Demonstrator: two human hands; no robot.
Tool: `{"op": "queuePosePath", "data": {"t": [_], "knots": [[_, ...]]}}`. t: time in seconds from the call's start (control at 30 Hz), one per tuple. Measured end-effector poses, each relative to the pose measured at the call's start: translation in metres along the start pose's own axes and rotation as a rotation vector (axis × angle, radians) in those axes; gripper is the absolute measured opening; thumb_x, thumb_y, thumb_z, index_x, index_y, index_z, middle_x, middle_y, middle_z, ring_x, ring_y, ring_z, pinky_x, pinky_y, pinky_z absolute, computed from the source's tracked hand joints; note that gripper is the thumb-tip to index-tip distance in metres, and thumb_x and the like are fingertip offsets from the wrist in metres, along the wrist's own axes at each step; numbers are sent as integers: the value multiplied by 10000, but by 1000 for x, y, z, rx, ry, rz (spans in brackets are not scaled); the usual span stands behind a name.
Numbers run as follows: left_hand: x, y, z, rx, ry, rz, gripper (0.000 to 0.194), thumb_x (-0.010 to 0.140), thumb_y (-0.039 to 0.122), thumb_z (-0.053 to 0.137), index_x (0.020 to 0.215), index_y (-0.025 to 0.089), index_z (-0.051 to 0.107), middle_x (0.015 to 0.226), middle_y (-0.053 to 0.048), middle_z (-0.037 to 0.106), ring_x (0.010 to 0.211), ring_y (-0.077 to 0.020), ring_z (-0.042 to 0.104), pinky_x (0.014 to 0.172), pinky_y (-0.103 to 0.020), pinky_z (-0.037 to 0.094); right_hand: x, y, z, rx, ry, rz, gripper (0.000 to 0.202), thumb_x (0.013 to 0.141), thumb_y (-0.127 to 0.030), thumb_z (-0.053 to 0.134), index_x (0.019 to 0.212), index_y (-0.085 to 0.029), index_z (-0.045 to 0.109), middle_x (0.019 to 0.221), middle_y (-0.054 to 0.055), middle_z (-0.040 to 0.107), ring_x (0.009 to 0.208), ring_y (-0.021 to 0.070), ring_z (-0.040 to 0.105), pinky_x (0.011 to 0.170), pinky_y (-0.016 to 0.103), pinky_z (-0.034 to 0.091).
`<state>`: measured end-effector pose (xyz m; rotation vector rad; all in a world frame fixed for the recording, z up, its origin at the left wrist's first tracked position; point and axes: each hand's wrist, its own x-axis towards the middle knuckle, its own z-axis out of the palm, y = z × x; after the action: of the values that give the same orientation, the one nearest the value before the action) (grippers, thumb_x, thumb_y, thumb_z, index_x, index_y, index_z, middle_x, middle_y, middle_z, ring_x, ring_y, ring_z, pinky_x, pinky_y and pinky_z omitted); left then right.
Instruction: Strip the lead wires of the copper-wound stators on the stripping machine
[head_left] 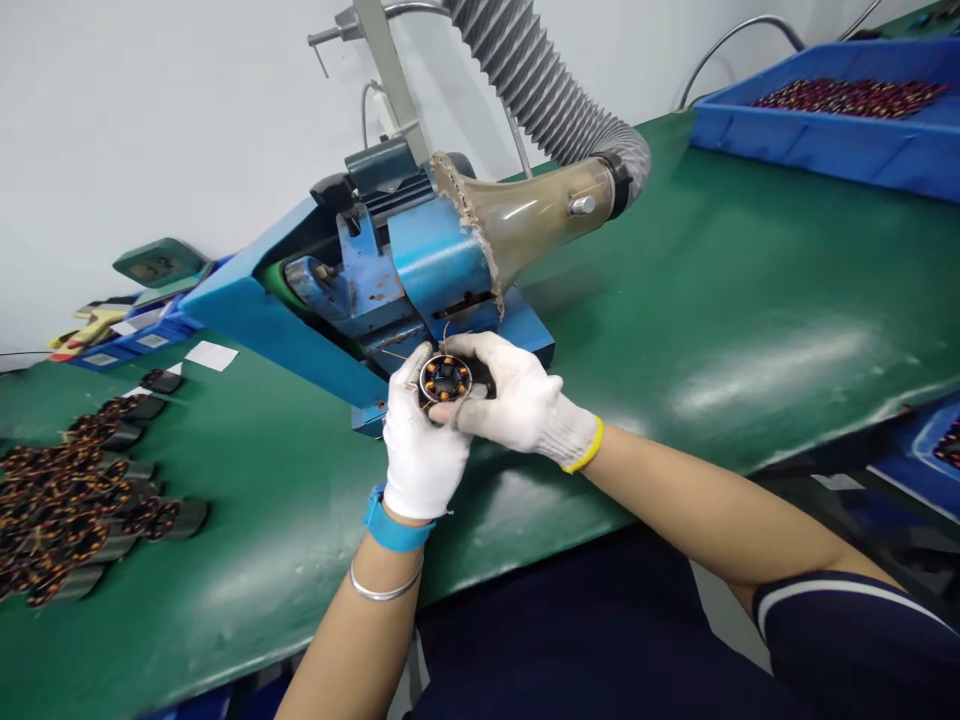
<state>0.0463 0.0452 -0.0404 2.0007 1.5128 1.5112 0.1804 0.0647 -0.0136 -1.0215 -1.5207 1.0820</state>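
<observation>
Between my two gloved hands is a motor stator, a round metal ring with copper windings inside and a few loose wire ends sticking out. My left hand, in a white glove, closes around its left and lower side. From the right, my right hand, gloved in white with a yellow cuff edge, grips the same stator with thumb and fingers. Both hands are just in front of a blue belt-driven machine, close to the slot in its housing. The glove fingers partly hide the stator's sides.
Many similar stators are heaped at the left on the green table. A clear funnel joins the machine to a grey flexible hose. A blue tray of small parts stands at the back right; small blue bins sit at left.
</observation>
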Motion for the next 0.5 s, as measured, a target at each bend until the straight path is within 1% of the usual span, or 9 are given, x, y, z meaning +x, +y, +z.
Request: {"op": "queuePosePath", "data": {"t": [0.07,0.13,0.23,0.33,0.43,0.5], "knots": [[5,1,4,98,48,-9,598,739,337,754,1273,202,520,1246,-101,635,1159,-245,633,1022,-401,518,4,6,3,84,-26,15,656,622,-353,780,1208,-129,590,1218,121,636,1115,259,632,1017,419,506],[12,3,7,157,89,-2,569,728,338,757,1236,183,551,1202,-99,657,1125,-240,652,1005,-394,526,11,12,3,188,-68,-4,653,665,-355,740,1240,-101,562,1220,129,645,1118,253,637,1023,407,507],[23,6,11,178,98,29,560,706,325,760,1212,176,572,1182,-92,669,1122,-239,653,997,-385,528,18,18,-1,249,-55,-55,632,708,-363,703,1250,-76,549,1190,140,661,1105,253,643,1022,400,509],[29,6,14,167,69,35,538,703,288,740,1205,174,582,1192,-100,670,1126,-246,650,998,-400,523,19,18,-5,270,-32,-46,548,747,-367,685,1220,-117,563,1148,118,681,1067,248,656,1004,411,524],[33,5,16,164,46,49,521,688,243,721,1190,184,593,1188,-90,675,1120,-244,653,999,-407,519,17,17,-6,308,-10,-19,455,756,-345,689,1161,-169,578,1148,82,687,1076,231,650,1016,404,519],[34,5,18,154,33,67,531,677,227,717,1191,189,593,1189,-83,676,1122,-239,651,1005,-401,514,16,18,-6,347,10,-15,434,755,-339,691,1143,-181,577,1143,69,688,1081,222,647,1021,390,517]]}}
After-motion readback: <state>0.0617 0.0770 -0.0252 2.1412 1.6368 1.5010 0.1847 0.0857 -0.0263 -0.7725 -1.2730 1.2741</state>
